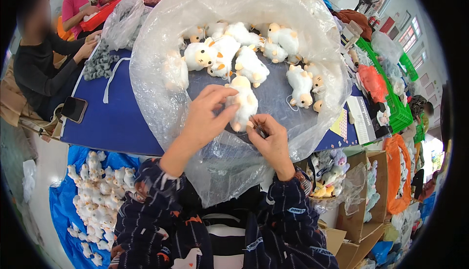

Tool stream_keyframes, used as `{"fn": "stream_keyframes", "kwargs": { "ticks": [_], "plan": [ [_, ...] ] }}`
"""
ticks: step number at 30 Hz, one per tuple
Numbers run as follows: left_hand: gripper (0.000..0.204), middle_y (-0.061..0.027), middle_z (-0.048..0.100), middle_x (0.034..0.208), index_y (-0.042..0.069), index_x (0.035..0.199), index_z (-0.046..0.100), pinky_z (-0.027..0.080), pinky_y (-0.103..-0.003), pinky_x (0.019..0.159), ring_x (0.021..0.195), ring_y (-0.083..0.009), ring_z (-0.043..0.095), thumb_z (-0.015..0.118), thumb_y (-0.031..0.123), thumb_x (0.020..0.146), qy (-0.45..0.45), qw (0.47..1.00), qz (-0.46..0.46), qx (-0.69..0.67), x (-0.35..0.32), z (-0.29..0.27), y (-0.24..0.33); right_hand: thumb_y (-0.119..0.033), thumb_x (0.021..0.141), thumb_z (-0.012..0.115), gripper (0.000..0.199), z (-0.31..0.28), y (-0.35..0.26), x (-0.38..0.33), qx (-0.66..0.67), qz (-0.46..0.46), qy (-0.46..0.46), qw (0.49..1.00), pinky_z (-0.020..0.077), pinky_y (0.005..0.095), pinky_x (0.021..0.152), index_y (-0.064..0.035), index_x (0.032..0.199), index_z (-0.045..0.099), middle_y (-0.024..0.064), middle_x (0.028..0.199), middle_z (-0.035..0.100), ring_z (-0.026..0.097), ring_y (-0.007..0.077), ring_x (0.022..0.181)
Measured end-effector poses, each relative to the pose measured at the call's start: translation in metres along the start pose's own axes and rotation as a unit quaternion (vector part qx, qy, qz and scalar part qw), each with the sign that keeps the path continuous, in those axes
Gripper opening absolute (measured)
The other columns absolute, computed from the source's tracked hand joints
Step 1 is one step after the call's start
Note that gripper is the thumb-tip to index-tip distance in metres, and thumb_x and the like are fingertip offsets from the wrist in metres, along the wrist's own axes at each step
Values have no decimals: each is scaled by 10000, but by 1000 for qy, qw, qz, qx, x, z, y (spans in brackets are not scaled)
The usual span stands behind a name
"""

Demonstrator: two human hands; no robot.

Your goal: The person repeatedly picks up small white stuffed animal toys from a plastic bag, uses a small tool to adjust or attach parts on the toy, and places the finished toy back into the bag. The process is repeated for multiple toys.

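A white fluffy plush animal (246,104) with peach-coloured feet lies in front of me on the clear plastic bag. Fingers of my left hand (207,110) curl over its upper left side and grip it. Close to its lower end, my right hand (267,139) is closed around a small dark metal tool (259,126), mostly covered by the fingers; its exact kind cannot be made out. The thumb and forefinger of that hand are right beside a foot of the toy. Several similar plush animals (251,67) lie just beyond, some with thin string loops.
The bag (161,81) spreads over a blue table (110,130). A phone (74,110) lies at the left edge, near a seated person (44,69). On the floor at left, a blue sheet (61,210) bears many plush animals. Cardboard boxes (354,210) stand at right, green crates (400,115) farther back.
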State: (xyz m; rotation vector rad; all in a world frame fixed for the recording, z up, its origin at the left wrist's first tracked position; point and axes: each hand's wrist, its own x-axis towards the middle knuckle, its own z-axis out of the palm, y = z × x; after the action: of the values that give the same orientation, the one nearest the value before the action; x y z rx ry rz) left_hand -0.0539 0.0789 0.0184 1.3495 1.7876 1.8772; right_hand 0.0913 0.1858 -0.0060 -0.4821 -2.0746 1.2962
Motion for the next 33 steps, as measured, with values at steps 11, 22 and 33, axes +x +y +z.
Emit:
{"fn": "stream_keyframes", "kwargs": {
  "ticks": [11,22,33],
  "plan": [
    [137,-68,583,862,-2,915,679,476,-242,633,740,-120,579,658,52,791,-11,998,-4,69,8,10,-2,-82,815,650,198,-2,-3,33,9,-31,60,998,430,213,588,23,972,591,28,748,586,506,52,673],
    [151,-75,607,933,-26,957,660,492,-241,733,835,-123,600,613,28,824,-73,987,-104,-100,12,1,-16,-105,835,624,161,-12,4,35,142,113,18,983,385,173,631,17,935,593,-30,815,582,477,20,720],
    [157,-38,561,886,-3,921,647,449,-221,636,735,-88,528,681,68,786,-60,997,-5,42,12,9,-16,-66,806,656,202,-10,-4,12,-18,-47,72,996,421,206,600,-9,989,592,13,783,581,487,49,668]
  ]
}}
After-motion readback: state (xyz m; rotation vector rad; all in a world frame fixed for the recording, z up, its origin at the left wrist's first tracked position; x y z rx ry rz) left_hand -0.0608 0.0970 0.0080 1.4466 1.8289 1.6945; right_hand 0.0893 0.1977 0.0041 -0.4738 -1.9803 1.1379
